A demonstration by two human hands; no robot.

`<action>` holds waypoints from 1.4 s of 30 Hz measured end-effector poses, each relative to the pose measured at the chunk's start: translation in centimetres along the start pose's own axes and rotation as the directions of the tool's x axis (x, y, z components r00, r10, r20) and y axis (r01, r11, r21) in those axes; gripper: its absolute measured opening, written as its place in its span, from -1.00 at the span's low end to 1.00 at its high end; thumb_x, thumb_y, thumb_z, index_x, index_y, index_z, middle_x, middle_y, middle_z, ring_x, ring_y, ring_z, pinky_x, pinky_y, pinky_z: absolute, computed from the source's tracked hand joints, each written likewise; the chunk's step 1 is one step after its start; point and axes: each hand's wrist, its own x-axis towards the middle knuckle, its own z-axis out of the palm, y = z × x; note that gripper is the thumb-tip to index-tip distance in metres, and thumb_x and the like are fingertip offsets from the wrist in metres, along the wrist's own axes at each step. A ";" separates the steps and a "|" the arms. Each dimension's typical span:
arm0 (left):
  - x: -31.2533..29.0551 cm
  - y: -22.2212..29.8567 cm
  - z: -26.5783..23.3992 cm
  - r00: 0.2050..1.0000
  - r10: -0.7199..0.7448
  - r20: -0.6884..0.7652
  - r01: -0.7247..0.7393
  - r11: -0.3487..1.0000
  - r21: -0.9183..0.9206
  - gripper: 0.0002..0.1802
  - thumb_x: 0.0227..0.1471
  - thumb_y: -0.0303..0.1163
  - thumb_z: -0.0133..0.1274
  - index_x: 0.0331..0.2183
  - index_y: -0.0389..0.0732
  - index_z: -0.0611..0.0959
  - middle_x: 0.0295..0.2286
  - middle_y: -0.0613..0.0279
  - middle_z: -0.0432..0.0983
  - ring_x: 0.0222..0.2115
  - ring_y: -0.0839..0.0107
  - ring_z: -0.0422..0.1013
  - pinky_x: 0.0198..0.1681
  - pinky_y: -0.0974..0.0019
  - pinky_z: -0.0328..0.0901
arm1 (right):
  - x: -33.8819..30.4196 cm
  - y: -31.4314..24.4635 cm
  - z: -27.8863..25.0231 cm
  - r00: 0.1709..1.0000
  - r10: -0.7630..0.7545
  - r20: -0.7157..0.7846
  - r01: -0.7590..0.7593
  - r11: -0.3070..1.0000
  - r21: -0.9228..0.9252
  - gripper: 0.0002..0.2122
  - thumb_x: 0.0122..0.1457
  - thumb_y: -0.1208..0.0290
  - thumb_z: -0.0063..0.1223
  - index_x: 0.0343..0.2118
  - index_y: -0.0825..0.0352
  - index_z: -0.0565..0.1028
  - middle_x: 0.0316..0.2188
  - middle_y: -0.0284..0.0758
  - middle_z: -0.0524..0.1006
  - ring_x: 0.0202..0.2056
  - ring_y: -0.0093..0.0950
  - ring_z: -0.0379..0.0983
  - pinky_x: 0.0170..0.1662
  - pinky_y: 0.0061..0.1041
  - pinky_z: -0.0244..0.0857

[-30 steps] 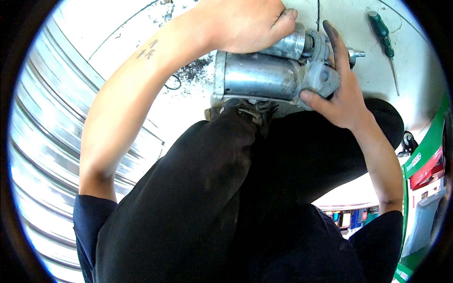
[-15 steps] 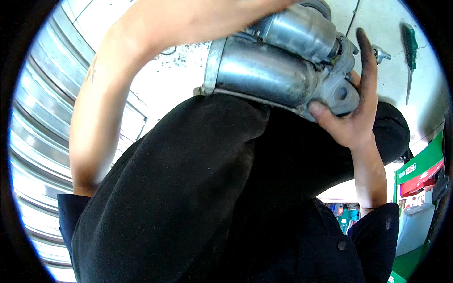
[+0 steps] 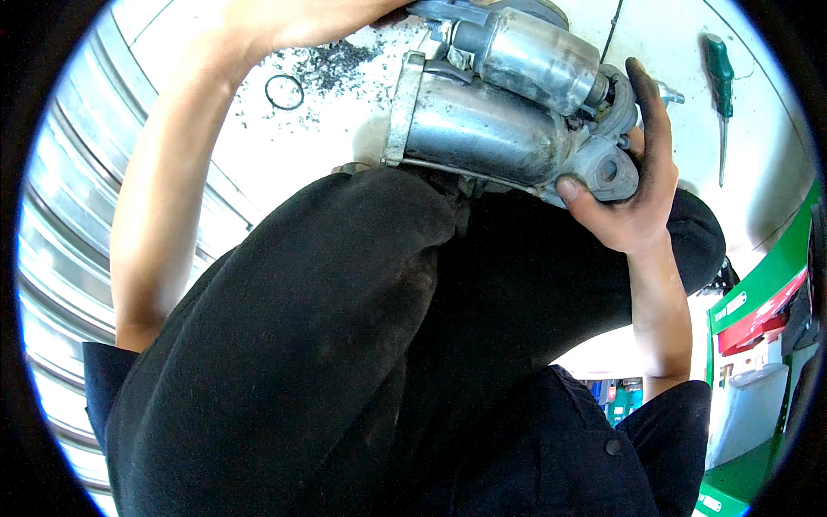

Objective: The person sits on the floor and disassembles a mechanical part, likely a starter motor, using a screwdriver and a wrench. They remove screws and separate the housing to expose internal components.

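Note:
A silvery starter motor [image 3: 487,133], a large cylinder with a smaller solenoid cylinder [image 3: 538,60] along its far side, lies tilted just beyond my black-clad knees. My right hand [image 3: 642,198] grips its right end, thumb on the near side of the cast mounting ear [image 3: 609,172] and a blackened index finger stretched along the far side. At the upper edge, my left hand [image 3: 332,19] reaches close to the left end of the solenoid. Its fingers are mostly cut off by the picture's edge, and I cannot tell whether they touch the motor.
A black rubber ring [image 3: 284,91] and dark crumbs [image 3: 336,67] lie on the pale floor to the left. A green-handled screwdriver [image 3: 719,82] lies on the right. Ribbed metal shutter [image 3: 77,250] lines the left side; a green rack [image 3: 749,297] stands lower right.
My left hand has moved up and left, uncovering the solenoid's left end, the ring and the crumbs. My right hand keeps its grip; motor and floor things sit slightly further left in view.

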 end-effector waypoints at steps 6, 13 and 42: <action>0.3 -0.4 0.8 0.990 0.090 0.105 -0.068 0.978 -0.198 -0.36 0.17 -0.03 0.23 0.10 -0.28 0.53 -0.11 0.11 0.54 -0.15 0.34 0.45 -0.03 0.29 0.36 | -0.3 0.4 0.2 0.997 -0.017 -0.071 0.018 1.000 0.011 -0.01 0.01 0.23 0.42 0.40 0.53 0.02 0.31 0.16 0.24 0.17 -0.10 0.46 0.22 -0.18 0.38; 0.1 -0.1 -0.1 0.980 0.029 0.196 0.017 0.973 -0.231 -0.37 -0.01 -0.26 0.40 0.06 -0.31 0.58 -0.15 0.15 0.61 -0.15 0.35 0.51 0.00 0.28 0.41 | -0.7 1.6 0.0 0.999 -0.022 -0.047 0.024 0.999 0.027 -0.02 0.10 0.16 0.35 0.41 0.55 -0.03 0.29 0.25 0.21 0.13 -0.06 0.48 0.20 -0.14 0.39; -2.6 3.9 6.9 0.829 -0.443 -0.342 -0.148 0.415 -0.898 -0.54 0.02 -0.61 0.31 -0.04 -0.41 0.51 -0.27 0.07 0.65 -0.23 0.34 0.56 0.00 0.29 0.40 | -0.3 1.6 -1.6 0.996 -0.045 -0.073 0.033 0.989 -0.146 -0.02 0.05 0.22 0.39 0.40 0.54 0.01 0.31 0.19 0.25 0.19 -0.10 0.44 0.24 -0.18 0.35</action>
